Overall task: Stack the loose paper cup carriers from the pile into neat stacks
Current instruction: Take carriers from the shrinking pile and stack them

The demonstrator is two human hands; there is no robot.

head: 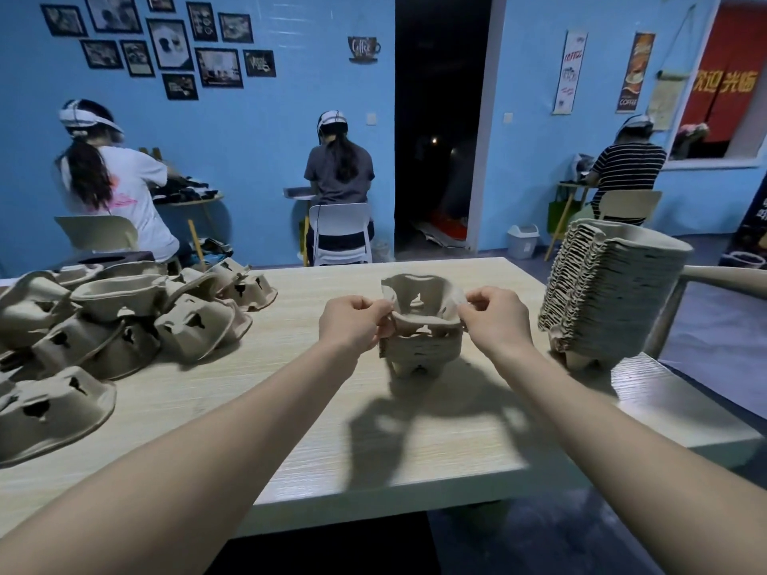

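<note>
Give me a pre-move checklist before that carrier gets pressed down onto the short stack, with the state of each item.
1. Left hand pinches the top carrier's left edge: ok.
2. Right hand pinches its right edge: ok.
3. Top carrier level over the short stack: not ok, it tilts toward the camera.
4. Top carrier fully nested: not ok, it rides high.
5. Short stack flat on the table: ok.
6. Cup pockets line up with those below: cannot tell, hidden by the carrier.
</note>
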